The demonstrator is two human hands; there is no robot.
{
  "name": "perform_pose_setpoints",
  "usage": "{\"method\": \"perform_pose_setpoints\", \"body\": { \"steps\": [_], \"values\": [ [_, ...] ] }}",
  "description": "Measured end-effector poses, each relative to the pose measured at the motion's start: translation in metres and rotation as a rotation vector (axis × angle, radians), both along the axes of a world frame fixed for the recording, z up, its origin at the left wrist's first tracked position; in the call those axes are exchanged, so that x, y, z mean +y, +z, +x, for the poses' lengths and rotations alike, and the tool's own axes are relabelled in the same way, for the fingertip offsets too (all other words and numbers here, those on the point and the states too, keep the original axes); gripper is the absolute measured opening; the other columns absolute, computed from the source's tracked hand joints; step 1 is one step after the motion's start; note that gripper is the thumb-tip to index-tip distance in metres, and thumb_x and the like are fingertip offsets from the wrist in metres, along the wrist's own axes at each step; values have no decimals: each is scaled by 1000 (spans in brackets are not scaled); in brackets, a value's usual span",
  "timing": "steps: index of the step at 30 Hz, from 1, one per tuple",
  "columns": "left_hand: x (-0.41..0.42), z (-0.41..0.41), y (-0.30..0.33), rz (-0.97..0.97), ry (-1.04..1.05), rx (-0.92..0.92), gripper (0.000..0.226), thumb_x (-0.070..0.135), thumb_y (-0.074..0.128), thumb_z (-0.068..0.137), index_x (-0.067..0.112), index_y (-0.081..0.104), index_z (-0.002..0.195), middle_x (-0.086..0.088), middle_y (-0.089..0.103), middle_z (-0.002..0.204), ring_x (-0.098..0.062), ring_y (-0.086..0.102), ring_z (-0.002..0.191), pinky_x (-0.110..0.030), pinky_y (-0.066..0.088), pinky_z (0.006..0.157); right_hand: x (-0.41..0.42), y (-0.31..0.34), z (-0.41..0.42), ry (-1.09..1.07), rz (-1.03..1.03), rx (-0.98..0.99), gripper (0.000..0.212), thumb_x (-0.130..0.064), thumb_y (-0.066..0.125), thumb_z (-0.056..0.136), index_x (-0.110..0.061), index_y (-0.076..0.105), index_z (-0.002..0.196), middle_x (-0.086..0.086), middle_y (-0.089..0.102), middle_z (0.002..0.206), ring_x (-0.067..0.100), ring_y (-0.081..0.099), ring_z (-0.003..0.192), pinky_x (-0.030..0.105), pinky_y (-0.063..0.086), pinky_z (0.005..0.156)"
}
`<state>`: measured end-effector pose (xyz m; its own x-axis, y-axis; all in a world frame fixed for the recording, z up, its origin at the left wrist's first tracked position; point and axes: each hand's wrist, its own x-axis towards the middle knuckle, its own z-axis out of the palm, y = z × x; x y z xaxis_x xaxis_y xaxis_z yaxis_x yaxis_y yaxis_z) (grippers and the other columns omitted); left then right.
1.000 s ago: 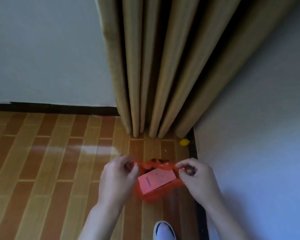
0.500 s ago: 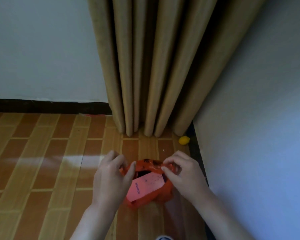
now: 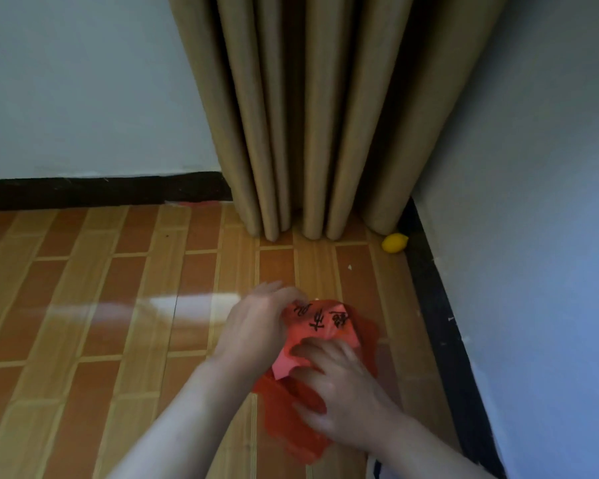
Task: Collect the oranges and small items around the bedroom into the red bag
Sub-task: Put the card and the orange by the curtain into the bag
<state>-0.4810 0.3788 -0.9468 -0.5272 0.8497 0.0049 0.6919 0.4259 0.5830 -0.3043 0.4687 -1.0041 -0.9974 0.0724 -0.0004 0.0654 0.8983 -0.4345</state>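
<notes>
Both hands hold the red bag [image 3: 291,420] above the floor [image 3: 118,305]: the left hand [image 3: 256,326] grips its far edge, and the right hand [image 3: 339,392] has fingers curled over the near part. The bag's long axis runs near-to-far, toward a yellow lemon-like fruit [image 3: 394,243] in the corner by the curtain [image 3: 325,115].

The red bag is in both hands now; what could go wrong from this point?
1. The pink paper sticks partly out of the red bag; it may slip out as the left hand and right hand handle the thin plastic.
2. The yellow fruit lies in the corner beside the curtain; it is easy to overlook or to nudge under the folds.
</notes>
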Motion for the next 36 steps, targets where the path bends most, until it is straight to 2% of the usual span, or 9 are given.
{"method": "perform_pose_setpoints", "body": {
  "steps": [4, 9, 13, 15, 18, 21, 24, 30, 36],
  "values": [
    [-5, -8, -11, -65, -37, 35, 60, 3, 35, 66, 26, 78, 101, 10, 71, 99, -17, 62, 98, -42, 54, 87, -4, -19, 5, 139, 108, -213, 53, -46, 64, 80, -31, 60, 130, -5, 45, 153, 23, 33, 150, 52, 31, 119],
    [-11, -10, -16, -125, -79, 134, 62, 1, 30, 71, 21, 80, 102, 7, 76, 103, -20, 63, 103, -40, 57, 78, 12, -38, 3, 67, 140, -260, 83, -5, 74, 69, -23, 50, 147, 2, 36, 164, 28, 19, 157, 60, 24, 122],
    [-12, -3, -36, -310, -249, 204, 43, 3, 55, 89, 25, 76, 120, 9, 70, 127, -19, 54, 127, -41, 50, 104, 45, -38, -4, -106, 105, -243, 87, -1, 57, 90, -24, 17, 164, -5, 5, 173, 17, -17, 157, 51, -4, 128],
    [-6, 2, -39, -435, -284, 203, 42, 24, 50, 99, 28, 64, 139, 8, 57, 147, -22, 41, 144, -47, 38, 117, 61, -35, -9, -176, 59, -256, 79, -11, 49, 98, -25, 10, 165, -8, 0, 173, 13, -23, 156, 50, -4, 129],
    [5, 8, -42, -697, -298, 199, 66, 45, 46, 105, 29, 23, 164, 6, 13, 173, -25, 1, 161, -56, 10, 129, 77, -31, -14, -222, -24, -278, 78, -27, 47, 99, -26, 5, 165, -10, -4, 173, 11, -25, 155, 51, -1, 128],
    [10, 1, -52, -854, -304, 290, 79, 34, 45, 104, 23, -3, 166, 1, -11, 174, -28, -18, 159, -61, 1, 128, 88, -31, -16, -245, -87, -294, 90, -28, 55, 93, -27, 2, 165, -11, -10, 172, 11, -25, 155, 51, -2, 129],
    [13, -17, -57, -925, -255, 365, 69, 29, 32, 106, 17, -1, 166, -4, -9, 174, -31, -16, 159, -64, 6, 126, 97, -38, -16, -254, -107, -313, 102, -23, 65, 88, -31, -3, 164, -15, -14, 171, 11, -26, 154, 51, -3, 129],
    [-1, -28, -65, -914, -133, 280, 84, 67, 17, 100, 15, 9, 166, -3, 1, 175, -32, -4, 161, -63, 12, 125, 108, -46, -16, -304, -37, -298, 117, -7, 72, 83, -37, -9, 163, -19, -16, 169, 9, -25, 154, 47, -4, 128],
    [-24, -32, -67, -833, 67, 258, 97, 78, 6, 90, 18, 21, 164, -1, 9, 174, -30, 5, 160, -61, 18, 123, 112, -54, -1, -451, -110, -317, 94, -24, 64, 96, -35, 0, 164, -20, -7, 170, 8, -15, 157, 52, 8, 129]
  ]
}}
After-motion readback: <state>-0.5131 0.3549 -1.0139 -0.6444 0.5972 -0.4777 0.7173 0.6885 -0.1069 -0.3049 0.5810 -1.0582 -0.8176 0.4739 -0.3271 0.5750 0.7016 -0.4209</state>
